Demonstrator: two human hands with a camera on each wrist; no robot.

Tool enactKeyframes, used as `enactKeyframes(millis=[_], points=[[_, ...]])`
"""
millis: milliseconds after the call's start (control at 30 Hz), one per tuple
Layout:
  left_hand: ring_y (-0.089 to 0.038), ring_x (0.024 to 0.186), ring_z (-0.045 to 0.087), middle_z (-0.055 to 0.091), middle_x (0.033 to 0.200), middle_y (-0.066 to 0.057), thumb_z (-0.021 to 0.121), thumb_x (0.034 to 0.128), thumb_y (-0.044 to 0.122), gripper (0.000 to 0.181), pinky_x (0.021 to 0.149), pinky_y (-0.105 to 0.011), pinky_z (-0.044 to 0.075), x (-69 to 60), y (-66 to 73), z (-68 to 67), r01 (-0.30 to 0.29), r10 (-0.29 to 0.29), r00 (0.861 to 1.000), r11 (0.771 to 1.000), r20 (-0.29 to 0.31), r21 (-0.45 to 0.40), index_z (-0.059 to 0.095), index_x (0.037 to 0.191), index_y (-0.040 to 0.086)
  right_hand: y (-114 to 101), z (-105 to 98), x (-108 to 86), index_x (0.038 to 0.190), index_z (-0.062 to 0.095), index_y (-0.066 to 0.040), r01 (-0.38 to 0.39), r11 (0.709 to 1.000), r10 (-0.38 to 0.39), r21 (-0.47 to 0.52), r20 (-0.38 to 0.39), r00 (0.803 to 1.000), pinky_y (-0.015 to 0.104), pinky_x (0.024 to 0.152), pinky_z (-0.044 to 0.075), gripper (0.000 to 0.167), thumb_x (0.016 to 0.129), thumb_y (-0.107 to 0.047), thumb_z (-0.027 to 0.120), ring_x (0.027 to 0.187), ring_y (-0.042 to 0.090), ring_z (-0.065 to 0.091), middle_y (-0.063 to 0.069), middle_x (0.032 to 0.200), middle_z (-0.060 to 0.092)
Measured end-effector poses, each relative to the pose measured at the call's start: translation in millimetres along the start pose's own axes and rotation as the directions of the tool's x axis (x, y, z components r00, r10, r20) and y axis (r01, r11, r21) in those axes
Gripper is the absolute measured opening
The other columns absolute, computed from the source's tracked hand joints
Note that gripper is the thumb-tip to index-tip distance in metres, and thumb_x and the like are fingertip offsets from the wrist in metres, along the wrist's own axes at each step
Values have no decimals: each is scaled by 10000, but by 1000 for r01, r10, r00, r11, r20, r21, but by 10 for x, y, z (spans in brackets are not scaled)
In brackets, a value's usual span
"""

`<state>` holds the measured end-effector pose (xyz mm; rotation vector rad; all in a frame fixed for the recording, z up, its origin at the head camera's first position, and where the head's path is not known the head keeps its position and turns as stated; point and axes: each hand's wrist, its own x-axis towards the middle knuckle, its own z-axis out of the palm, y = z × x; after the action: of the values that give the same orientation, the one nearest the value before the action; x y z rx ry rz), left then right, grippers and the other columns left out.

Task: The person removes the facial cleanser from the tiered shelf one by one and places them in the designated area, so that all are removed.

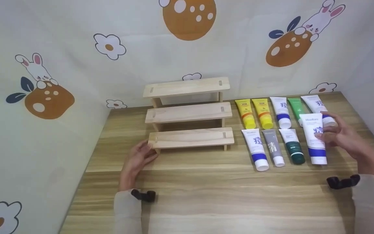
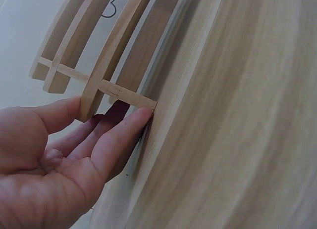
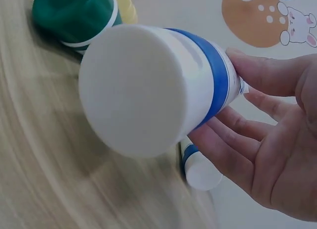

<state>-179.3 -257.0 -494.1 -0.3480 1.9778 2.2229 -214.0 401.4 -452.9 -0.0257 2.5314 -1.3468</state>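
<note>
A three-step wooden display stand (image 1: 190, 139) stands on the table. My left hand (image 1: 139, 156) grips the left end of its lowest step; in the left wrist view the thumb (image 2: 62, 115) is on the board's end and a finger (image 2: 126, 132) touches the foot. My right hand (image 1: 342, 135) pinches a white squeeze tube (image 1: 315, 139) with a blue band by its right side, cap toward me. In the right wrist view the tube's white cap (image 3: 133, 90) is large and seems raised off the table. Another white tube (image 1: 313, 100) lies partly behind this hand.
Right of the stand lie two rows of tubes: yellow tubes (image 1: 245, 113), a white tube (image 1: 280, 112) and a green tube (image 1: 296, 110) behind; a white tube (image 1: 255, 146), a grey tube (image 1: 273, 148) and a dark-green-capped tube (image 1: 292, 146) in front. A patterned curtain (image 1: 232, 55) hangs behind.
</note>
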Motion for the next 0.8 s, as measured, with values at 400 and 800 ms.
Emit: enactKeyframes(millis=[400,800], points=[[-208,1058,655,627,1138,-96,501,1051,106,475,1003,-375,599,-14,-1,-8,12,-12,1000,1000,-15,-8,368,1476,-61,109,-8,57,1620,-15,-273,-41,999,40,29,31,999,228,795,564,914,984,-350,637,969,92,591,442,1469,298],[-205,1074,645,626,1135,-81,493,1055,108,446,1016,-384,592,2,-7,5,13,-13,1000,1000,-14,10,395,1459,-51,156,-14,66,1594,-99,-103,-94,995,91,18,116,989,307,849,611,994,982,-367,639,1123,322,645,465,1500,255]])
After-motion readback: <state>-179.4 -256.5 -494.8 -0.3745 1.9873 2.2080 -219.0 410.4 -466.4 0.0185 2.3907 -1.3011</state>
